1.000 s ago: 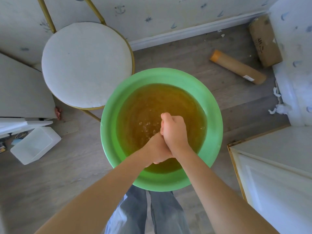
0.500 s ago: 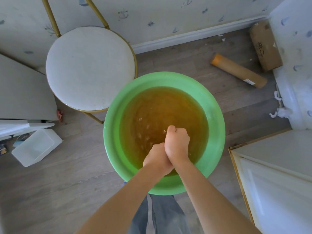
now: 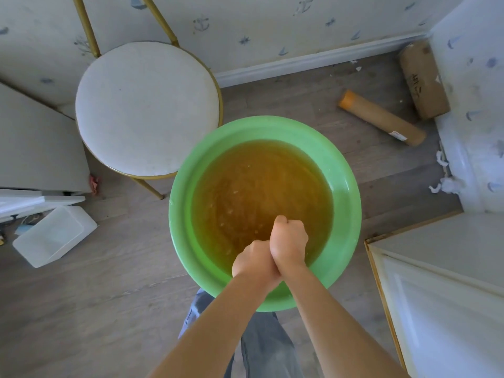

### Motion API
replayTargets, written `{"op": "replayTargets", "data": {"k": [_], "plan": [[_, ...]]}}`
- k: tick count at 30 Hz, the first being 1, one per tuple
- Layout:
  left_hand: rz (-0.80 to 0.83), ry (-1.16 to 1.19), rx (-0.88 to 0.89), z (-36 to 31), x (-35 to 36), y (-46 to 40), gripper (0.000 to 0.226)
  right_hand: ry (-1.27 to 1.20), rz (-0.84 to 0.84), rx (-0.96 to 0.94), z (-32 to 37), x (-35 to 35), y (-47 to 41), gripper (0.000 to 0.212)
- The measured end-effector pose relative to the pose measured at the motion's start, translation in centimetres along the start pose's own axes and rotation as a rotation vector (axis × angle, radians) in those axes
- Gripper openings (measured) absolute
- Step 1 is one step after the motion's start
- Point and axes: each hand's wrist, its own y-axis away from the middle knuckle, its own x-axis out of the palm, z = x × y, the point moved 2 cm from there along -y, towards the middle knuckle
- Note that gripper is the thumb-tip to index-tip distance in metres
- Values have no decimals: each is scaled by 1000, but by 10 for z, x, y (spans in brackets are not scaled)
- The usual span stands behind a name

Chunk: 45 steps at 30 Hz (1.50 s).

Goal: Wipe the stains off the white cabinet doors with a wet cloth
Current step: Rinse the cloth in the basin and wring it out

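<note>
Over the near side of a green basin (image 3: 347,186) filled with murky brown water (image 3: 256,186), my left hand (image 3: 252,259) and my right hand (image 3: 289,240) are pressed together as tight fists. The right fist sits higher and farther out than the left. The wet cloth is hidden inside them; small bubbles and ripples mark the water just beyond the fists. A white cabinet door (image 3: 441,317) with a wooden edge stands at the lower right.
A round white chair (image 3: 147,107) with gold legs stands left of the basin. On the wooden floor lie a cardboard tube (image 3: 381,117), a brown parcel (image 3: 424,80), paper scraps and a white plastic box (image 3: 54,236). Another white unit (image 3: 35,143) is at far left.
The view has tilted up a little, so basin and hands sit lower in frame. Both fists stay clenched together and have drawn slightly toward the basin's near rim.
</note>
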Motion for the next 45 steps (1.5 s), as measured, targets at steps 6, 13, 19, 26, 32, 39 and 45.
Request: {"op": "replayTargets", "data": {"k": [6, 13, 19, 26, 32, 39, 45], "plan": [[330, 458, 55, -4, -23, 3, 25, -89, 308, -140, 23, -34, 10, 31], [281, 765, 253, -27, -104, 65, 59, -22, 452, -199, 79, -111, 53, 35], [88, 859, 271, -61, -159, 127, 44, -115, 284, -486, 140, -176, 116, 16], [-245, 433, 359, -97, -234, 210, 21, -43, 208, -765, 216, -252, 195, 12], [-269, 372, 949, -171, -290, 314, 49, 60, 27, -1029, 271, -299, 264, 22], [-515, 222, 993, -202, -323, 366, 31, 36, -155, -1170, 286, -360, 311, 23], [-430, 315, 1128, -215, -334, 401, 43, 116, -138, -1198, 282, -403, 335, 38]]}}
